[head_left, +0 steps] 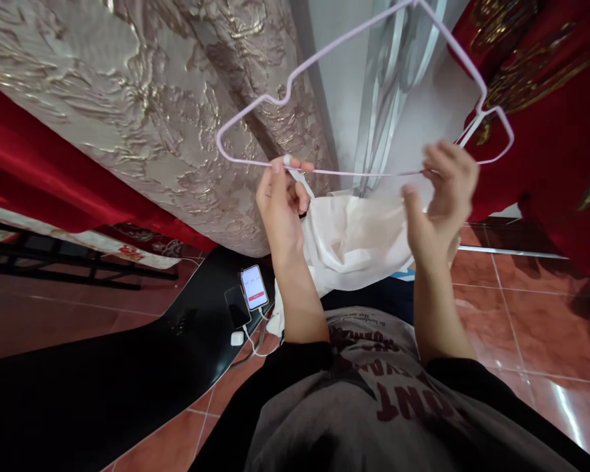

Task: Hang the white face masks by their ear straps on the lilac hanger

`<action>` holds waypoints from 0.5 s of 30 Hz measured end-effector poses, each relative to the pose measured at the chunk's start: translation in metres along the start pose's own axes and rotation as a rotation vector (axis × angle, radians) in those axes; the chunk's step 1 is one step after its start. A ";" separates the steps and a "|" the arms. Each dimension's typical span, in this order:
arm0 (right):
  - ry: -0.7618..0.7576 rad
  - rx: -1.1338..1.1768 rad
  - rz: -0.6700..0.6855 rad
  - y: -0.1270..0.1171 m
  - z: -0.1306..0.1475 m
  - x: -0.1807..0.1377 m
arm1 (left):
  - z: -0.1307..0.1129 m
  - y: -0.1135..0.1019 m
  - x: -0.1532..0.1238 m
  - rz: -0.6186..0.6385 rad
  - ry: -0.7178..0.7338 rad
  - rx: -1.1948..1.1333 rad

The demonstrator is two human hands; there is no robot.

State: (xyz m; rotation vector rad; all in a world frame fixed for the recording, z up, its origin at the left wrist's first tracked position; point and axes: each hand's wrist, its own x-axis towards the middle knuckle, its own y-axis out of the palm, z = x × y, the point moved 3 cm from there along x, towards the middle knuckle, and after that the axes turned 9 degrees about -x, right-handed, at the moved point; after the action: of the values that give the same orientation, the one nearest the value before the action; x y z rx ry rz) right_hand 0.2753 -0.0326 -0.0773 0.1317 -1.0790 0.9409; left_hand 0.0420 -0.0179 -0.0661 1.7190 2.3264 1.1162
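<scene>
1. Hanger (358, 174), thin and pale pink, is held up in front of the person, its lower bar running roughly level across the view and its top at the upper edge.
2. Left hand (285, 196) has its grip closed on the lower bar, thumb against fingers, near the left end; a white strap (302, 179) runs down from there.
3. Right hand (442, 196) is blurred, its grip open, thumb apart from the fingers; the fingertips are at the bar, though I cannot tell whether they touch it.
4. White cloth (356, 242) hangs below the bar, between the 2 forearms.
5. Another strap (471, 129) slants down from the hanger's right end.
6. Black table (78, 393), lower left, carries 1 lit phone (254, 286), 1 dark phone (236, 307) and a small white case (236, 338).
7. Beige curtain (128, 111) fills the upper left; red fabric (560, 144) hangs at right.
</scene>
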 end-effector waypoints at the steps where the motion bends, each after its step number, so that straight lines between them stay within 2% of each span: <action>1: 0.078 0.031 -0.096 -0.005 -0.011 0.002 | 0.001 0.000 -0.001 0.010 -0.006 0.004; 2: 0.153 0.062 -0.138 -0.010 -0.023 0.004 | 0.001 0.000 -0.002 0.018 -0.006 0.000; 3: 0.220 0.087 -0.117 -0.013 -0.034 0.009 | 0.002 0.000 -0.002 0.025 0.000 -0.007; 5: 0.306 0.106 0.032 -0.019 -0.049 0.019 | 0.003 0.000 -0.002 0.024 0.032 -0.022; 7: 0.312 0.084 0.127 -0.027 -0.053 0.031 | 0.004 0.000 -0.001 0.020 0.061 -0.020; 9: 0.254 0.048 0.148 -0.035 -0.047 0.041 | 0.005 0.001 0.000 0.018 0.075 -0.009; 12: 0.140 0.063 0.116 -0.039 -0.033 0.057 | 0.006 0.002 0.001 0.013 0.082 0.024; 15: 0.089 0.169 -0.049 -0.038 -0.034 0.075 | 0.005 0.001 0.003 -0.005 0.083 0.055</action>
State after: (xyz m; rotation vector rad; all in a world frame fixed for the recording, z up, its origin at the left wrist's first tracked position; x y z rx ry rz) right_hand 0.3359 0.0056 -0.0221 0.2517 -0.9099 0.9839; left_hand 0.0436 -0.0127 -0.0683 1.7151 2.4313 1.1549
